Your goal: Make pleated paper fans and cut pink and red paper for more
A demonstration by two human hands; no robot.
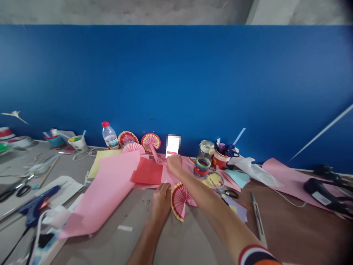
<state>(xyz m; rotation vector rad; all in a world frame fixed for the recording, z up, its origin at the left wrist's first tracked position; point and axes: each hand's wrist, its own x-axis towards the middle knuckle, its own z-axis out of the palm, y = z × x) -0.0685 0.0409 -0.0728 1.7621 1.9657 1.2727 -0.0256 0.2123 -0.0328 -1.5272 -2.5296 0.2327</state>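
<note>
My right hand [174, 163] is stretched far across the table, its fingers curled down at the foot of a small white and red card [172, 146] that leans on the blue wall. Whether it grips the card I cannot tell. My left hand [160, 200] rests on the table with its fingers bent, pressing the edge of a pink sheet beside a pink, red and yellow folded paper fan [179, 200]. A red paper square [147, 171] lies just left of the right hand.
A large curled pink sheet [106, 191], two finished fans [150, 142] and a water bottle [110, 136] sit left. Tape rolls [202, 166], a jar, a red cup of scissors [220, 157] sit right. A glue gun [35, 206], scissors [16, 187] and a craft knife [257, 219] lie around.
</note>
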